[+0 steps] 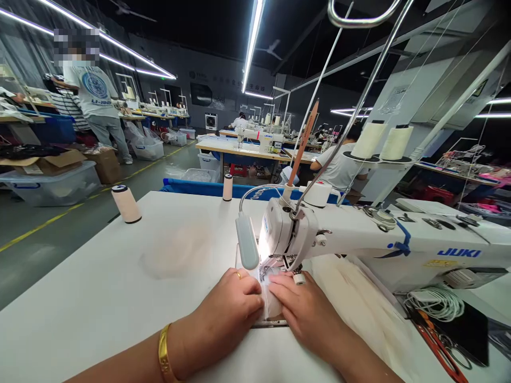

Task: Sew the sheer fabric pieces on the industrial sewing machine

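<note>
A white sewing machine (351, 234) stands on the white table, its needle area lit by a small grey lamp (247, 242). Thin white fabric (273, 306) lies under the presser foot and stretches toward me. At its left edge is my left hand (225, 311), closed, with thumb and curled fingers pinching the cloth. My right hand (309, 308) rests on the fabric's right side, fingers stretched out flat near the foot. Sheer beige fabric (367, 314) spreads over the table right of my right hand, partly beneath the machine arm.
Two thread cones, a larger one (126, 204) and a smaller one (227, 188), stand along the table's far side. Orange-handled scissors (437, 346) and coiled white cord (435, 304) lie at right. A pencil (305, 138) stands upright on the machine. A person (93, 101) stands far left.
</note>
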`<state>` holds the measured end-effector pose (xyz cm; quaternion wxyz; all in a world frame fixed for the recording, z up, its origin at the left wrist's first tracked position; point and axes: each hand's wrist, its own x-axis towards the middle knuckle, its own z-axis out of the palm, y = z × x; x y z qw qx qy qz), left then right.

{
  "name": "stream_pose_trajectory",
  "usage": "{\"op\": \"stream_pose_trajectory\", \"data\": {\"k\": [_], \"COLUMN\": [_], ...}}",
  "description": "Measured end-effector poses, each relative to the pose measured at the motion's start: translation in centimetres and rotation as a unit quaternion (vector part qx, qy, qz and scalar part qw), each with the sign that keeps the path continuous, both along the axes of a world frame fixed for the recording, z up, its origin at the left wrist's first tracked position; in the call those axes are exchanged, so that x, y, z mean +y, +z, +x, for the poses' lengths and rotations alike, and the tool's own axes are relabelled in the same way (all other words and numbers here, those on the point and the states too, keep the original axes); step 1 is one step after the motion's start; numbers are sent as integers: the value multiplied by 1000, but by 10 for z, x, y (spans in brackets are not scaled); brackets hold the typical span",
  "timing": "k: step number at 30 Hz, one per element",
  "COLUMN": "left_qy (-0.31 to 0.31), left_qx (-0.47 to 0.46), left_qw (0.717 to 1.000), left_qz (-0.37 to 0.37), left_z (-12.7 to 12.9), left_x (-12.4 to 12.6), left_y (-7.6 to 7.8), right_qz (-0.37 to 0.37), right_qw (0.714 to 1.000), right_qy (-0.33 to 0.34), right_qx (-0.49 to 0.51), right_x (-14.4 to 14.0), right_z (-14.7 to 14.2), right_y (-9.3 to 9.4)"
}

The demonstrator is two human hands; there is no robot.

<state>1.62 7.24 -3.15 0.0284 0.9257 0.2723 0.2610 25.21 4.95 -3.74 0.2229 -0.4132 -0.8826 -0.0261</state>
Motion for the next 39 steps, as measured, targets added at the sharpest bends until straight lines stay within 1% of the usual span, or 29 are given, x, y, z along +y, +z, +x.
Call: {"op": "stream_pose_trajectory", "data": {"k": [2,4,7,12,15,19,23,26,31,36,39], "left_qy": [-12,-18,-15,-6,-19,-47,-46,-37,-25,4,11], "left_qx": [-4,1,5,1,-13,-23,-27,-17,-2,22,29], "left_qw": [1000,1000,1000,1000,1000,998,998,999,1000,1000,999], "left_qz": [-7,-15,-17,-7,-5,-30,-24,-12,3,8,-5], "left_z": [-2,-3,-3,-3,-3,-4,-4,-4,-4,-3,0], "left_x": [-7,-11,-11,-1,0,-5,-4,1,10,16,19], "left_y": [0,-1,-2,-6,-8,-11,-15,-16,-12,-6,-1], "right_qz": [-8,-26,-41,-31,-25,-29,-23,-21,-25,-43,-50], "right_qw": [999,998,998,999,999,998,998,998,999,999,998], "right_qy": [39,58,52,35,32,50,56,47,23,-18,-46], "right_qx": [0,-8,-15,-10,-6,-3,12,18,9,0,1], "right_x": [-3,-5,-5,-2,-3,-6,-5,-2,2,7,10], "right_z": [0,-1,-2,-1,-1,-2,-1,-1,-3,-5,-6], "right_y": [3,5,4,2,2,2,-1,-4,-6,-10,-13]}}
